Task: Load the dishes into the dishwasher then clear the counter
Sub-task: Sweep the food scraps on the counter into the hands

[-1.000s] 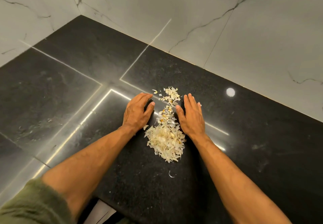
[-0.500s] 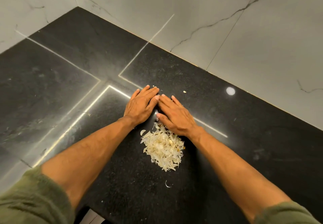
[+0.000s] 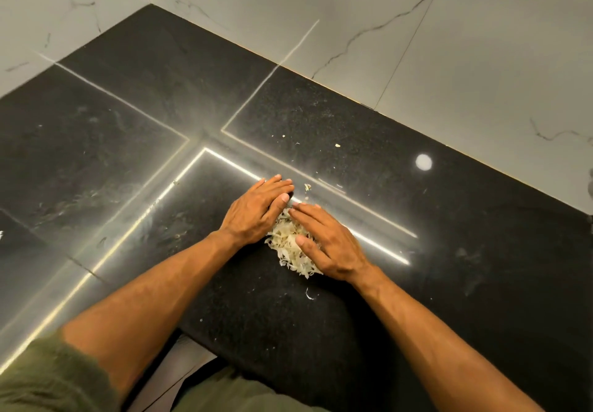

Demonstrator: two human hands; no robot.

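Observation:
A heap of pale, papery vegetable peelings (image 3: 286, 244) lies on the black stone counter (image 3: 321, 315) in front of me. My left hand (image 3: 256, 209) lies flat on the counter with straight fingers, its inner edge against the heap's left side. My right hand (image 3: 327, 244) rests over the heap's right half with fingers spread and laid across the peelings, covering part of them. The two hands nearly meet at their fingertips above the heap.
A few stray scraps (image 3: 307, 186) and crumbs (image 3: 337, 145) lie beyond the hands, and one curl (image 3: 309, 296) sits near the counter's front edge. White marble wall tiles (image 3: 417, 42) close the back and the left corner. The counter's front edge runs below my forearms.
Both hands have swept toward me and come together, pushing the long scattered line of peelings into one compact heap. The right hand now lies on top of it.

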